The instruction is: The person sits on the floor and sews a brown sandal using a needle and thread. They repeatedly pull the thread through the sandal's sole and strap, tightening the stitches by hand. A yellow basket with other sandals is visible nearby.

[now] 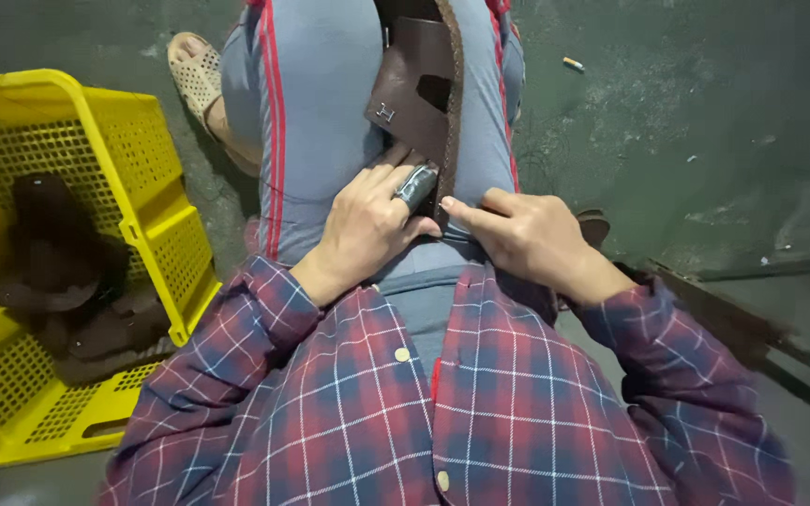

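Observation:
A brown leather sandal upper (pixel 416 86) with a stitched sole edge and a small metal buckle rests on my grey trousers with red stripes (pixel 307 103). My left hand (pixel 367 225) presses on its lower end, with a grey taped finger near the edge. My right hand (pixel 527 239) pinches the same lower end from the right with thumb and forefinger. Both wrists come out of red and blue checked sleeves (pixel 236 365).
A yellow perforated plastic crate (pixel 157 234) stands at the left, holding dark brown leather pieces (pixel 58 272). My foot in a beige sandal (pixel 194 75) rests on the dark concrete floor (pixel 705 122). A cigarette butt (pixel 573 64) lies at upper right. A dark board (pixel 733 319) runs along the right.

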